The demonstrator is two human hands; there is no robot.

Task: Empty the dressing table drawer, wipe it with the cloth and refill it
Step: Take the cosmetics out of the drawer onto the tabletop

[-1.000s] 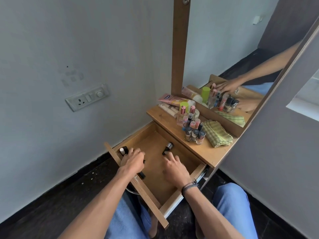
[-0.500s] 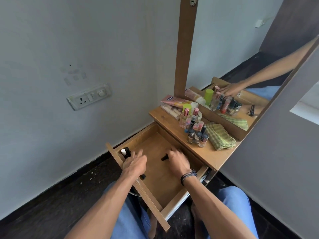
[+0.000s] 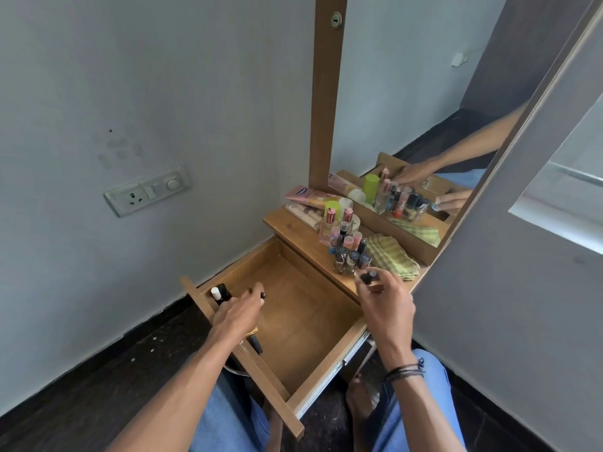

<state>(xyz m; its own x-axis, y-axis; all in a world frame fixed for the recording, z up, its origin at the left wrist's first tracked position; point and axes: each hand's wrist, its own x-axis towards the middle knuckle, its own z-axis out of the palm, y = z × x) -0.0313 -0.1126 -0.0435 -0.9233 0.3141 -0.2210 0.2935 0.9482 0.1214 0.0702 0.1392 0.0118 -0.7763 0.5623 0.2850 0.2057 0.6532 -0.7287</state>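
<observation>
The wooden drawer [image 3: 293, 308] stands pulled out below the dressing table top [image 3: 287, 223]. My left hand [image 3: 238, 313] is inside it near the front left and pinches a small dark item [image 3: 262, 294]. Two small bottles [image 3: 219, 293], one white-capped, stand in the drawer's front left corner. My right hand [image 3: 385, 301] is raised over the table's front edge and grips a small dark nail polish bottle [image 3: 370, 278]. A cluster of nail polish bottles [image 3: 346, 249] stands on the top. Beside it lies the folded yellow-green checked cloth [image 3: 393, 256].
A mirror [image 3: 424, 109] in a wooden frame rises behind the table top and reflects my hands. Tubes and a green-capped bottle [image 3: 326, 207] lie at the back left. A wall socket [image 3: 146, 190] is on the left wall. My knees and a bare foot are under the drawer.
My right hand has lifted a dark bottle out of the drawer and carried it up to the table edge. My left hand has picked up a small item inside the drawer.
</observation>
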